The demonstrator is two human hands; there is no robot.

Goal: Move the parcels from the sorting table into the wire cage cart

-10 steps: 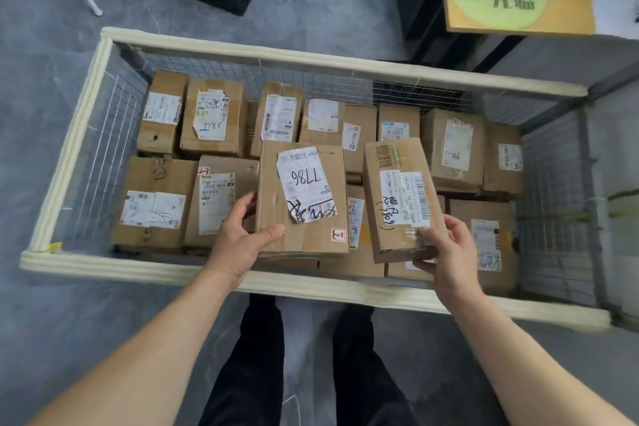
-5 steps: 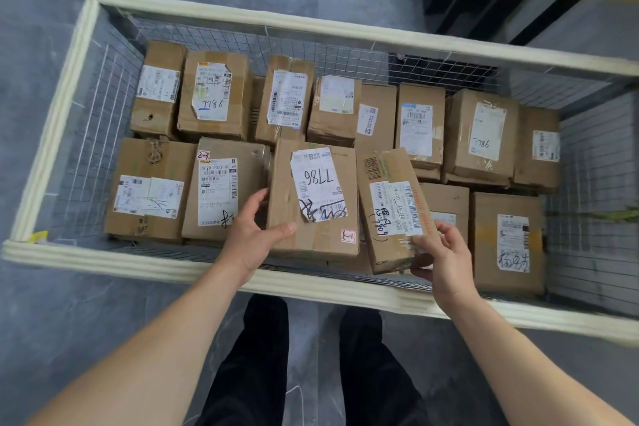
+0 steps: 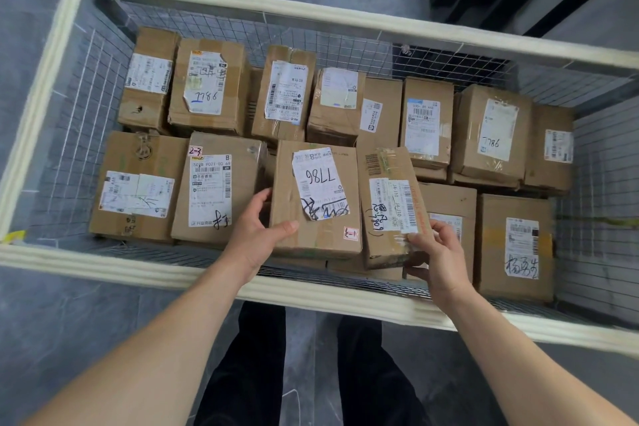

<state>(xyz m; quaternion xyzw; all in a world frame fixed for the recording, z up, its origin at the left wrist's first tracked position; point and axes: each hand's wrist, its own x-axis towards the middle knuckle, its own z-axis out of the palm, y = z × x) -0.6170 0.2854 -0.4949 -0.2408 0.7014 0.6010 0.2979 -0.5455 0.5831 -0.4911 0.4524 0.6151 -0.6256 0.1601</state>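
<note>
The left hand's [image 3: 254, 239] thumb lies flat on the top face of a wide parcel [image 3: 321, 239], near that face's near-left corner. Its fingers [image 3: 260, 195] curl down along the parcel's left side, so the hand grips that corner between thumb and fingers. This parcel carries a white label with "7786" written on it and a small red-and-white sticker by its near-right corner. It lies face up in the front middle of the wire cage cart [image 3: 103, 261], resting on lower boxes whose edges show under its near side.

The right hand [image 3: 441, 258] pinches the near-right corner of a narrow parcel [image 3: 387, 162]. Its thumb presses on top beside the barcode label, and its fingers [image 3: 416, 270] are curled underneath the near end. This parcel lies just right of the wide one, long side to long side, skewed a little with its near end swung to the right. Whether the two boxes touch cannot be told.

Around them the cart holds other parcels [image 3: 207, 86], brown cartons with white labels. One row stands along the far mesh wall, two lie at the front left, and more are at the front right. The cart's rim is wrapped in pale padding. Both forearms reach in over the near rail, and dark trousers [image 3: 256, 367] show below it on a grey floor [image 3: 69, 322].
</note>
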